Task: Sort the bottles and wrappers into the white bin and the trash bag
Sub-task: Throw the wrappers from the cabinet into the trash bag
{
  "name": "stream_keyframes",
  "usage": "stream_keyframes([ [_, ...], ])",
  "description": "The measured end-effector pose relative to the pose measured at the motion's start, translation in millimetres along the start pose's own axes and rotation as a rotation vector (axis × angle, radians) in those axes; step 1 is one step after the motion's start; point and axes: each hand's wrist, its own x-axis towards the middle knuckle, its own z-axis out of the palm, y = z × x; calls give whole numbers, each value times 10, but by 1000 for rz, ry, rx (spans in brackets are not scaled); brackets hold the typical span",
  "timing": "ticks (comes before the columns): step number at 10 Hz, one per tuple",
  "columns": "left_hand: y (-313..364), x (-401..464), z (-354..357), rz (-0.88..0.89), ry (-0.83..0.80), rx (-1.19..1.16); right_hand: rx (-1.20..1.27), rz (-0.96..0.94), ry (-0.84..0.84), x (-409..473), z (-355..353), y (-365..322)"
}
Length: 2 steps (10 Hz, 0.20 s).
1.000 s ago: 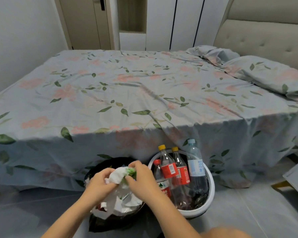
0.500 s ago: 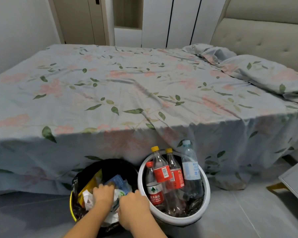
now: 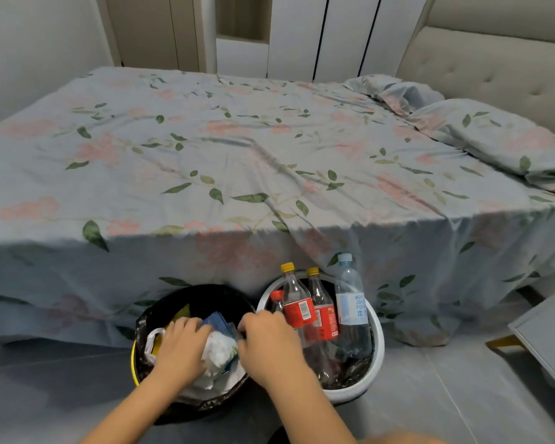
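Note:
A bin lined with a black trash bag stands on the floor at the foot of the bed and holds crumpled white wrappers, a blue packet and something yellow. My left hand presses down on the white wrappers inside it. My right hand is over the bag's right edge, fingers curled at the wrappers. Right beside it, the white bin holds several upright plastic bottles: two with yellow caps and red labels, one with a red cap, one clear with a pale blue cap.
The bed with a floral grey sheet fills the view behind the bins, a pillow at its right. A grey-white piece of furniture with a yellow leg stands at the right. Grey tiled floor lies to the left.
Both hands carried the crumpled white wrappers down from above the bag's rim into the trash bag and now press on them. The head camera tilted slightly.

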Motion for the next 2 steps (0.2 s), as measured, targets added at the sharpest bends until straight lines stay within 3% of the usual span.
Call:
stream_keyframes([
  [1,150,-540,-454,18,140,-241,465,-2,419,-349,-576,103],
  [2,-429,-511,571,-180,245,-234,728,-23,916,-1152,-1395,470],
])
